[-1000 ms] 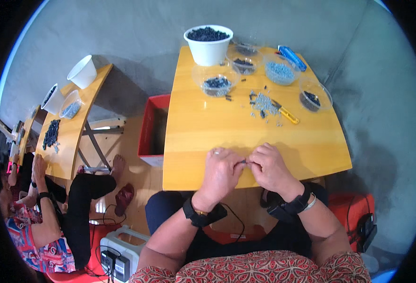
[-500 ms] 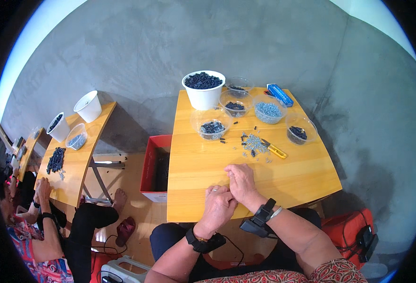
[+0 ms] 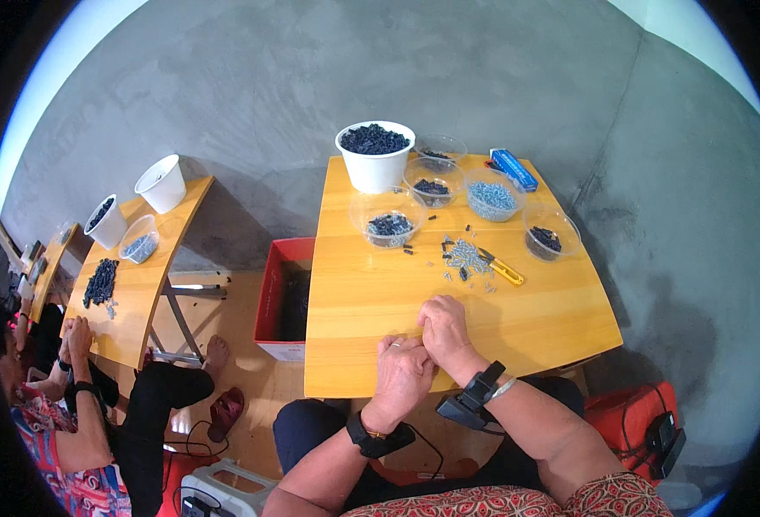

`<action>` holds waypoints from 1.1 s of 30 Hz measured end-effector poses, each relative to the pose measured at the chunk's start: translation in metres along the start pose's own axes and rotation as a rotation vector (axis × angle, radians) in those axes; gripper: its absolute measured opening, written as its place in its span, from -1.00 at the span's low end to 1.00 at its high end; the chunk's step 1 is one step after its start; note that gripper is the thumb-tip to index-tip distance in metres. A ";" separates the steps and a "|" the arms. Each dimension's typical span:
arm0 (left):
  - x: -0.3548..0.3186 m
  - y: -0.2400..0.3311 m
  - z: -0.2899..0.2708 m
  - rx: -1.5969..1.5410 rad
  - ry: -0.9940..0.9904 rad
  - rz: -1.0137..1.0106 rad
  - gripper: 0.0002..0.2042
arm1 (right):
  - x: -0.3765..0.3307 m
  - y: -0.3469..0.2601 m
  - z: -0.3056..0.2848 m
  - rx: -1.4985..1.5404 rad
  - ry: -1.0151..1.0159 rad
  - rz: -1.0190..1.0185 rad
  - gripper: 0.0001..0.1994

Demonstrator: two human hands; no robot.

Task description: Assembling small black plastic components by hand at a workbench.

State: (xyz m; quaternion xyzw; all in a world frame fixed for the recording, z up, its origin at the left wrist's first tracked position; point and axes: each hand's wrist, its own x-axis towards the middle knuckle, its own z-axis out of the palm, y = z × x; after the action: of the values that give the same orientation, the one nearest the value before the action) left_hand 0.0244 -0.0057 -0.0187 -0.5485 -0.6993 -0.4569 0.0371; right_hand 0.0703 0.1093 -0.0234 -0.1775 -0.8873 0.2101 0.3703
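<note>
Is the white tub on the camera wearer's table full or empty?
Full: in the white tub, dark pieces reach the rim.

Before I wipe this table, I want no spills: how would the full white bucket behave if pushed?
The white bucket is probably heavy, being filled with small black pieces. Its narrower base suggests it could tip if pushed high up; pieces near the rim might spill.

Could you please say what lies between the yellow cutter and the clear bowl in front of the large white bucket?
In the head view, a pile of silvery pieces and some black pieces lie there.
</note>
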 end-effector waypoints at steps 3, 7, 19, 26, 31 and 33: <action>0.003 0.001 0.000 -0.018 -0.016 0.002 -0.92 | 0.003 0.004 0.003 0.037 -0.002 0.011 -0.90; 0.003 0.001 -0.002 -0.017 -0.032 -0.007 -0.95 | 0.003 0.005 0.005 -0.021 -0.008 -0.010 -0.90; 0.003 0.001 -0.003 0.030 -0.002 0.078 -0.95 | 0.003 0.008 -0.003 0.175 0.036 0.117 -0.92; 0.012 0.023 -0.042 -1.010 -0.037 -0.599 -0.91 | -0.017 -0.067 -0.083 0.411 -0.037 0.055 -0.83; 0.003 0.066 -0.062 -1.373 -0.063 -0.585 -0.89 | -0.028 -0.102 -0.111 0.232 -0.040 -0.162 -0.76; 0.000 0.074 -0.064 -1.463 -0.071 -0.600 -0.88 | -0.030 -0.105 -0.117 0.189 -0.015 -0.204 -0.76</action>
State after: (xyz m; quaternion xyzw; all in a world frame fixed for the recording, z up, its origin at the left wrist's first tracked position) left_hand 0.0546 -0.0507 0.0625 -0.2358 -0.3404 -0.7734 -0.4800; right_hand 0.1589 0.0349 0.0866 -0.0489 -0.8796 0.2553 0.3984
